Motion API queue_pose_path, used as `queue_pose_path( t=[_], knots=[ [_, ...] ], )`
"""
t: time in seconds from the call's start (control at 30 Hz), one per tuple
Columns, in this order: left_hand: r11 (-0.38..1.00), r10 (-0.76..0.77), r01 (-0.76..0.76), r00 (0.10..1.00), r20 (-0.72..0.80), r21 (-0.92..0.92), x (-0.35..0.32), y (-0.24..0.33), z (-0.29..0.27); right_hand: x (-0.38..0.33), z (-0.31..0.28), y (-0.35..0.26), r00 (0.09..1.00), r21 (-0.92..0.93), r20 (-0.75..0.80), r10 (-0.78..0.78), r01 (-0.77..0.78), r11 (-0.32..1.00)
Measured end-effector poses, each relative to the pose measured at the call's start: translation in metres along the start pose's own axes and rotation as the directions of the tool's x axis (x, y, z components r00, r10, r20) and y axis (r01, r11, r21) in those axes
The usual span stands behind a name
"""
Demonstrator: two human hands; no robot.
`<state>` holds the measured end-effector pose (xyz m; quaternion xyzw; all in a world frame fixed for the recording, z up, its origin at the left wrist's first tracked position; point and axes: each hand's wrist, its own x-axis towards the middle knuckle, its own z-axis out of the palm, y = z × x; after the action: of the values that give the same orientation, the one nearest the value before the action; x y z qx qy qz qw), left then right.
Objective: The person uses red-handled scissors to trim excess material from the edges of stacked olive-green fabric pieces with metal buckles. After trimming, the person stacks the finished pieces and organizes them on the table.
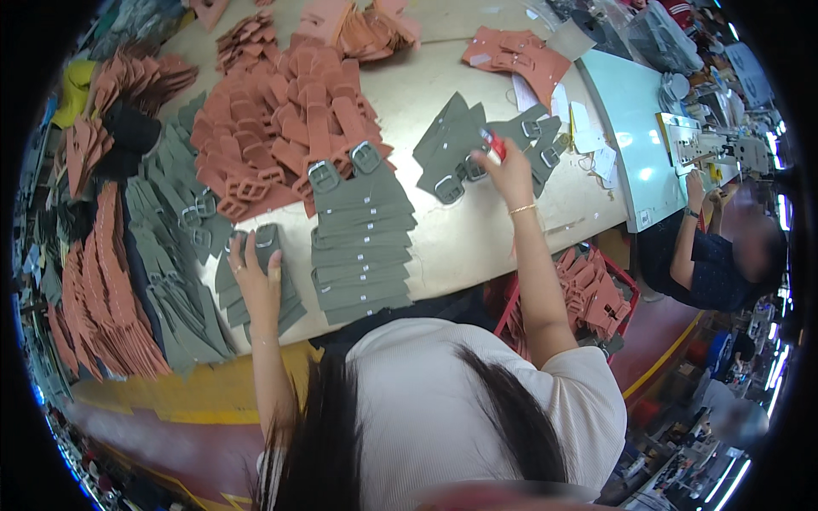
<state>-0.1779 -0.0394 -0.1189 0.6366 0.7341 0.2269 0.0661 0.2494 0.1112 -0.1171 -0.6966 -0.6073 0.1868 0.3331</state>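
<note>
My left hand (pixel 253 277) rests on a green fabric strap piece (pixel 285 300) at the table's near left, its fingers apart beside the buckles. In my right hand (pixel 511 175) is a small red tool (pixel 494 145); its exact kind is too small to make out. It is held just over green buckled straps (pixel 535 129) at the right. Between my hands lies an overlapping row of green pieces (pixel 362 247), with two metal buckles (pixel 324 175) at its far end. Other green pieces (pixel 447 128) lie left of my right hand.
A big heap of salmon-coloured buckled straps (pixel 290 119) covers the far middle. Bundles of salmon (pixel 111 289) and green strips (pixel 175 281) hang over the left edge. A red crate (pixel 632 294) stands below the table. At right, a co-worker (pixel 682 255) sits at a sewing machine (pixel 724 149).
</note>
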Motion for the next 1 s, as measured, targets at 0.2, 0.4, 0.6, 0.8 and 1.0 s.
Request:
queue_pose_path(
  t=[0.2,0.4,0.6,0.8,1.0],
  knots=[
    [0.977,0.071,-0.088,0.993,-0.093,-0.193,0.016,0.044,-0.006,-0.019,0.016,0.002,0.961,-0.224,0.029,0.276,-0.263,0.938],
    [0.924,0.248,-0.276,0.959,-0.134,-0.264,0.037,0.075,-0.008,-0.019,0.009,-0.006,0.989,0.021,-0.024,0.146,-0.145,0.989],
    [0.876,0.308,-0.357,0.932,-0.193,-0.324,0.053,0.107,-0.011,-0.009,-0.026,-0.034,0.978,0.589,0.159,0.132,-0.201,0.783],
    [0.813,0.304,-0.311,0.948,-0.096,-0.493,0.062,0.147,-0.006,-0.009,-0.052,-0.080,0.973,0.478,0.213,-0.089,-0.025,0.878],
    [0.730,0.343,-0.230,0.938,0.054,-0.643,0.054,0.159,-0.002,-0.032,-0.049,-0.104,0.846,0.654,0.494,-0.201,-0.209,0.727]
  ],
)
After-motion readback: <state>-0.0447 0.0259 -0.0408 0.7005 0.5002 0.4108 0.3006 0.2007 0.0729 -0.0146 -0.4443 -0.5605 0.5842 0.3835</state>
